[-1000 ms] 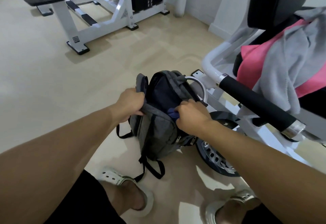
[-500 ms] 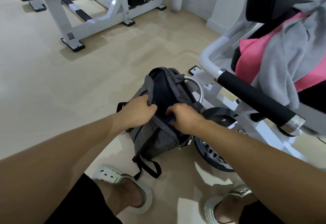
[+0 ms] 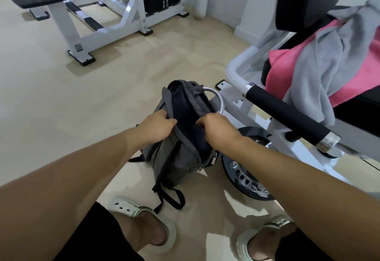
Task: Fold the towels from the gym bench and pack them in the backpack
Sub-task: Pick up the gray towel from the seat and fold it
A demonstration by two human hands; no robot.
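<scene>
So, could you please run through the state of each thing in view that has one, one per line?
backpack: upright on the floor, main compartment open.
left hand: gripping the left edge of the opening.
right hand: gripping the right edge.
grey towel: unfolded, draped over the bench.
pink towel: unfolded, under the grey one.

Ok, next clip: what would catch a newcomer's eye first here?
Both hands, left and right, grip the open rim of a grey backpack standing on the floor at centre. At right, a pink towel and a grey towel lie draped, unfolded, over the bench.
</scene>
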